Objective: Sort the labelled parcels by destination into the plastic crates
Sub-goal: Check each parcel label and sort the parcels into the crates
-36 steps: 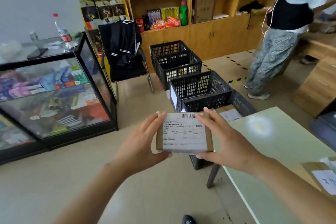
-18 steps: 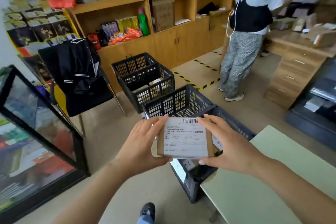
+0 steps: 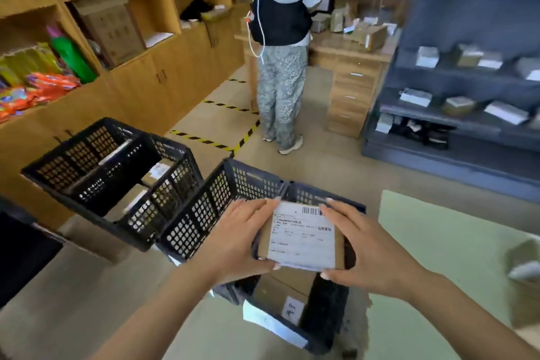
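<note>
Both hands, left hand (image 3: pixel 233 238) and right hand (image 3: pixel 369 245), grip the parcel (image 3: pixel 302 235) by its side edges above the nearest crate (image 3: pixel 321 318), where a misread label could send it to the wrong destination.

We hold a small brown parcel (image 3: pixel 302 235) with both hands. Our left hand (image 3: pixel 233 238) grips its left side and our right hand (image 3: pixel 369 245) grips its right side. A white label with a barcode covers its top. The parcel is above the near crate (image 3: pixel 324 313), which has a brown box (image 3: pixel 282 291) inside. More black crates (image 3: pixel 122 181) sit on the floor to the left. A green table (image 3: pixel 450 260) is on the right. Far away, a person (image 3: pixel 282 47) stands at a wooden desk (image 3: pixel 350 79). Wooden shelves (image 3: pixel 140 38) fill the left wall.
</note>
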Action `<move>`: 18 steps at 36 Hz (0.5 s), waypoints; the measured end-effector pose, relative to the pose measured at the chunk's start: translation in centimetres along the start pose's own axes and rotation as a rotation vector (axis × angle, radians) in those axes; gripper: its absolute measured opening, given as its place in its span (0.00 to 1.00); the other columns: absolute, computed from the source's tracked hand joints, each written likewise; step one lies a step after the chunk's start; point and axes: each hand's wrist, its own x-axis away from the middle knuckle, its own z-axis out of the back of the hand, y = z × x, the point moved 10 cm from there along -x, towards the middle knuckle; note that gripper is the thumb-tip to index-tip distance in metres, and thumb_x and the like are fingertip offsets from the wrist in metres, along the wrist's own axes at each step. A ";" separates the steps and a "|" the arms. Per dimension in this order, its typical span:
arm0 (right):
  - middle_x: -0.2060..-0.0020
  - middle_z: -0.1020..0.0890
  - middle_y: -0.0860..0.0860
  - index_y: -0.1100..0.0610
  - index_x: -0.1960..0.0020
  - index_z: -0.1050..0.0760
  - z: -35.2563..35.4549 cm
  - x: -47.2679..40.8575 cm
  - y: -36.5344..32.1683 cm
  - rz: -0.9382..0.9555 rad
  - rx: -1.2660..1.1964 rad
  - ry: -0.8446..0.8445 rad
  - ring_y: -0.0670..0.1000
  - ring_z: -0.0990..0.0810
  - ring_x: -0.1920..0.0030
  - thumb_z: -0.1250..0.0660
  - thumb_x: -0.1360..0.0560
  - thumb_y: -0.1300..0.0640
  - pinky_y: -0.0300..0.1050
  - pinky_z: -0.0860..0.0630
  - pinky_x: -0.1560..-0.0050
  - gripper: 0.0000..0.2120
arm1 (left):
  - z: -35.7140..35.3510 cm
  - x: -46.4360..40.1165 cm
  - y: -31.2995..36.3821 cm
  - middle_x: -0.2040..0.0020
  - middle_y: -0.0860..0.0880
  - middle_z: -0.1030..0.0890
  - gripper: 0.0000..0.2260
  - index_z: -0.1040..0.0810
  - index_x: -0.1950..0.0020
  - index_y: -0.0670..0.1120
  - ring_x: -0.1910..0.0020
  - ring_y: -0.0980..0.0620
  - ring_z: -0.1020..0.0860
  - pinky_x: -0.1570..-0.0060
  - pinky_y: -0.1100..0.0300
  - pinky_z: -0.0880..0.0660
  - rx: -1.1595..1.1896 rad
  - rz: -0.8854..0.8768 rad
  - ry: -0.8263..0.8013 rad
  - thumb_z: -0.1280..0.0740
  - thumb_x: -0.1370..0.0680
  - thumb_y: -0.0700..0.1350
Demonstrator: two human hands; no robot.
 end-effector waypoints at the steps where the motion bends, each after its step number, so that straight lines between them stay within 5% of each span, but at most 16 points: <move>1: 0.25 0.56 0.36 0.41 0.23 0.59 0.3 -0.3 0.7 -0.018 0.001 0.007 0.39 0.51 0.27 0.32 0.34 0.31 0.33 0.51 0.30 0.51 | -0.4 -1.2 -0.1 0.27 0.53 0.35 0.47 0.49 0.22 0.53 0.29 0.56 0.41 0.27 0.56 0.47 0.018 -0.027 -0.015 0.35 0.35 0.69; 10: 0.30 0.39 0.44 0.49 0.26 0.39 2.2 -2.4 7.7 -0.224 -0.033 0.187 0.48 0.35 0.33 0.35 0.40 0.33 0.35 0.40 0.34 0.46 | -4.9 -10.1 -1.3 0.24 0.53 0.40 0.42 0.55 0.22 0.56 0.26 0.55 0.44 0.24 0.51 0.48 0.023 -0.112 -0.057 0.35 0.28 0.64; 15: 0.39 0.43 0.36 0.48 0.25 0.40 2.3 -2.3 11.7 -0.424 -0.162 0.317 0.40 0.37 0.37 0.24 0.36 0.45 0.24 0.42 0.45 0.44 | -7.3 -13.4 -3.6 0.22 0.56 0.45 0.38 0.53 0.21 0.53 0.24 0.57 0.49 0.25 0.59 0.57 0.006 -0.082 -0.112 0.34 0.24 0.59; 18: 0.38 0.43 0.37 0.48 0.23 0.45 1.5 -2.6 13.0 -0.513 -0.182 0.335 0.36 0.40 0.38 0.24 0.35 0.45 0.23 0.43 0.45 0.47 | -8.4 -15.0 -4.0 0.22 0.56 0.47 0.38 0.53 0.21 0.53 0.23 0.58 0.50 0.24 0.58 0.56 0.031 -0.116 -0.174 0.35 0.23 0.59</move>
